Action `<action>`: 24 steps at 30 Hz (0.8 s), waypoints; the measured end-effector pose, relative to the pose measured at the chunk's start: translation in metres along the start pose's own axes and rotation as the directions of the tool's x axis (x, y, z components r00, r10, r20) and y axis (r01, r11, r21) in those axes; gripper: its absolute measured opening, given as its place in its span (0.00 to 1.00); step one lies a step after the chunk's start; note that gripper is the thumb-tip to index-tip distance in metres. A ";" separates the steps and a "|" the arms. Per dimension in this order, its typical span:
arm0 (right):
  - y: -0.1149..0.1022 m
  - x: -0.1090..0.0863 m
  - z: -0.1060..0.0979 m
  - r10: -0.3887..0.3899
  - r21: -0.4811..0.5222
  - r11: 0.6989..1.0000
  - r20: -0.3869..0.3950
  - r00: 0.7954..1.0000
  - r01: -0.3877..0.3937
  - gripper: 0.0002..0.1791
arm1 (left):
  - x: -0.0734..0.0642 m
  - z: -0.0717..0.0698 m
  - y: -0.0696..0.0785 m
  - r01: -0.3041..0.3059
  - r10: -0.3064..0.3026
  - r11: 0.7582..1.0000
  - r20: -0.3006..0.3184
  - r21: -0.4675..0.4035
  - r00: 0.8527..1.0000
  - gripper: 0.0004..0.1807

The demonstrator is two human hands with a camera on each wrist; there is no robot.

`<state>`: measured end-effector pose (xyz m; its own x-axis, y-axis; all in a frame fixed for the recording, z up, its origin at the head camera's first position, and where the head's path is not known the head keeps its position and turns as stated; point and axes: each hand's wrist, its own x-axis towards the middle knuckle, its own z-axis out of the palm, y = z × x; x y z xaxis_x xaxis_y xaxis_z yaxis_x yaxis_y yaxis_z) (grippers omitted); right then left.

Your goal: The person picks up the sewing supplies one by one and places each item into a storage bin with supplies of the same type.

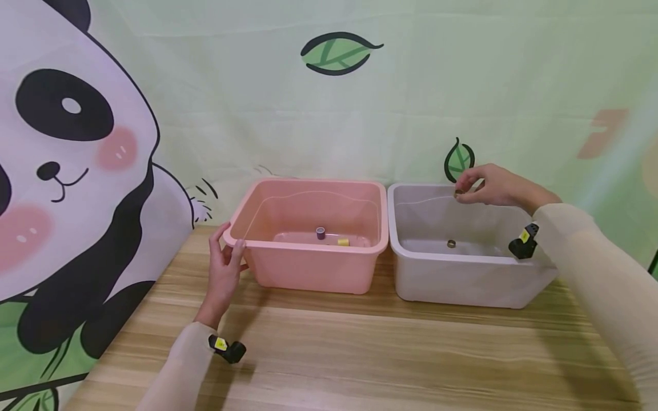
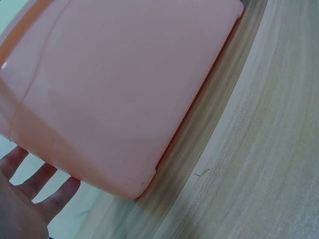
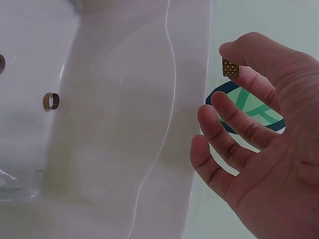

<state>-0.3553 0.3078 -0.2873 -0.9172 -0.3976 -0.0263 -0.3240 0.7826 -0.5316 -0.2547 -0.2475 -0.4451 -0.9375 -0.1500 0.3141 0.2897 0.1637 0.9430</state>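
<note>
My left hand (image 1: 224, 274) holds the front left corner of a pink plastic bin (image 1: 313, 268), thumb at the front rim and fingers on the left side. In the left wrist view its fingers touch the bin's outer wall. Between thumb and index finger, my right hand (image 1: 490, 185) pinches a small brass-coloured ring dotted with dimples (image 3: 230, 68), over the back rim of a light grey bin (image 1: 462, 285). A similar ring (image 3: 51, 101) lies on the grey bin's floor. Part of another small round piece (image 3: 2, 63) shows at the right wrist view's left edge.
Inside the pink bin lie a small dark grey cylinder (image 1: 320, 233) and a yellow one (image 1: 343, 242). Both bins stand side by side on a wood-grain table (image 1: 360, 354). Behind them hangs a green cloth backdrop (image 1: 231, 85) with a panda and leaves.
</note>
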 end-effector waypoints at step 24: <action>0.010 0.000 0.002 0.024 -0.060 0.998 0.018 1.000 -0.022 0.27 | 0.001 0.000 -0.001 -0.005 0.005 1.000 -0.002 -0.002 1.000 0.31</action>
<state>-0.3578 0.3152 -0.2945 -0.9202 -0.3878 -0.0543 -0.3166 0.8185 -0.4794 -0.2556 -0.2476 -0.4460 -0.9356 -0.1508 0.3193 0.2952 0.1625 0.9415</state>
